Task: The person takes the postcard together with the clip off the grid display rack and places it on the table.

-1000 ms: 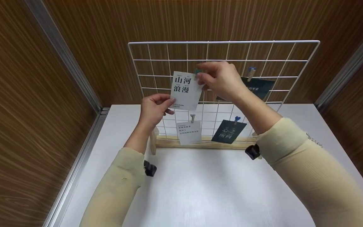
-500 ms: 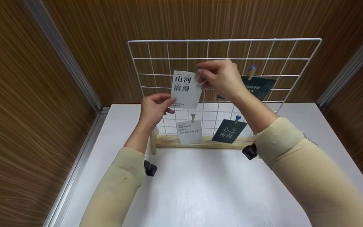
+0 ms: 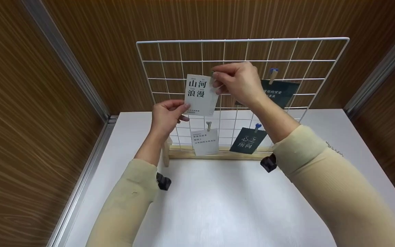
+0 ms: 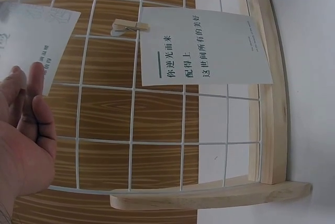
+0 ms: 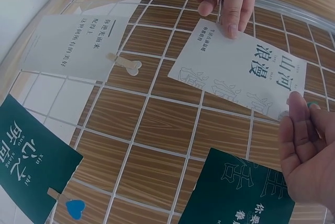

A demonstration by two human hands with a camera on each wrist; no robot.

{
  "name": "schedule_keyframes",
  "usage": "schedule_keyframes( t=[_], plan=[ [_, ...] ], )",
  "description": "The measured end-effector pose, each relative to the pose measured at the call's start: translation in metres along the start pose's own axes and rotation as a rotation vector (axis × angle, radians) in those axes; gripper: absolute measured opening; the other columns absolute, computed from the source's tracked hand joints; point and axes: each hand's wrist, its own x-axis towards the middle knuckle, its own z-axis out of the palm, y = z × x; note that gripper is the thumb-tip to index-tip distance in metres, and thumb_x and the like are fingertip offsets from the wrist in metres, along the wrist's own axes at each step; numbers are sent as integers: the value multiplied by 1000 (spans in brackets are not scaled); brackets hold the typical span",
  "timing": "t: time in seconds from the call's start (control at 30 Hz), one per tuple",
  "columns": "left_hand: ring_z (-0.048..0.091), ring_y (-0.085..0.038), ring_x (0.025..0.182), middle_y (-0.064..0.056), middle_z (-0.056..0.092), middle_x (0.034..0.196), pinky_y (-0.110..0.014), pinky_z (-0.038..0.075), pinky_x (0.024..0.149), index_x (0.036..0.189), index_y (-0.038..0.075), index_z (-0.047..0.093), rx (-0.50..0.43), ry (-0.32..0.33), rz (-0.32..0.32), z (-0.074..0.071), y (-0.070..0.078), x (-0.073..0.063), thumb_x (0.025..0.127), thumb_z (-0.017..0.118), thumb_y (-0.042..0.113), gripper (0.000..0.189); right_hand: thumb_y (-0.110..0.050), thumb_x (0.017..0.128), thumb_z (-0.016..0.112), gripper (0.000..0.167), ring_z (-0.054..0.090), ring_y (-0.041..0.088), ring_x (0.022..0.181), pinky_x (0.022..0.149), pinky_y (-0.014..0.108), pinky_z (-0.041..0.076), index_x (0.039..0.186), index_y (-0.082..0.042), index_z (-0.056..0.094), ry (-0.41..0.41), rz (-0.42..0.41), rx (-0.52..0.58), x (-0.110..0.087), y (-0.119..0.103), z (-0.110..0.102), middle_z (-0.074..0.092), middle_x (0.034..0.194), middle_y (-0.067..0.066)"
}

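Note:
Between thumb and fingers, my left hand [image 3: 165, 118] pinches the lower left edge of a white card [image 3: 201, 102] with dark lettering. The card is held up against the white wire grid [image 3: 237, 61]. At its upper right corner, my right hand [image 3: 241, 82] pinches a small green-topped clothespin [image 5: 313, 104], mostly covered by the fingers. Whether the clothespin grips a wire as well cannot be made out. Just below hangs another white card [image 4: 209, 48], held on the grid by a wooden clothespin [image 4: 130, 25].
A dark green card [image 3: 248, 141] hangs lower right from a blue heart clothespin [image 3: 258, 126]. Another dark green card [image 3: 281, 92] hangs behind the right forearm. The grid stands in a wooden base [image 3: 225, 155] on a white table [image 3: 214, 202], with wood-grain walls around.
Both hands keep nearly the same hold on the card and clothespin. The green top of the clothespin has become mostly covered by the right fingers. The head view has shifted slightly.

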Motion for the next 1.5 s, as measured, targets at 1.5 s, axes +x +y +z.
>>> schedule_keyframes(
  t=[1.5],
  plan=[
    [77, -23, 76, -4, 80, 105, -25, 53, 65, 110, 15, 83, 35, 51, -16, -9, -2, -7, 99, 78, 21, 13, -8, 106, 65, 24, 77, 21, 85, 80, 27, 62, 126, -6, 78, 57, -22, 71, -7, 0, 6, 77, 105, 14]
  ],
)
